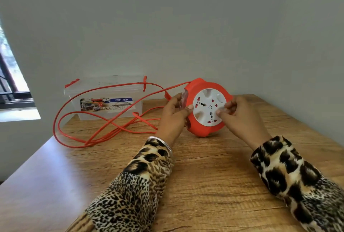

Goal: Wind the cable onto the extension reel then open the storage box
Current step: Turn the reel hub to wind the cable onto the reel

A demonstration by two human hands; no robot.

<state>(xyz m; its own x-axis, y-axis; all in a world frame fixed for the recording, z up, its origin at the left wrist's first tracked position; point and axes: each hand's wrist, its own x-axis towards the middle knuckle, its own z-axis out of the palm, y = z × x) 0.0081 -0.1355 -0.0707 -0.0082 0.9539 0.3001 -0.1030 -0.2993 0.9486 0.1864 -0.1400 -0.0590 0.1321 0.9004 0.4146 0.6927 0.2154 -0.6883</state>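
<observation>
A round red extension reel (204,86) with a white socket face (208,109) stands tilted on its edge on the wooden table (204,166). My left hand (173,114) grips its left rim, thumb on the front. My right hand (240,114) pinches the right side of the white face. The red cable (96,131) runs from the reel's top left in long loose loops over the table and past its left edge. A clear plastic storage box (104,97) with red latches and a blue label stands shut at the back left.
A plain wall rises right behind the table. A window (11,82) is at the far left. Cable loops lie in front of the box and hang off the table's left edge. Bare wood lies in front of the reel.
</observation>
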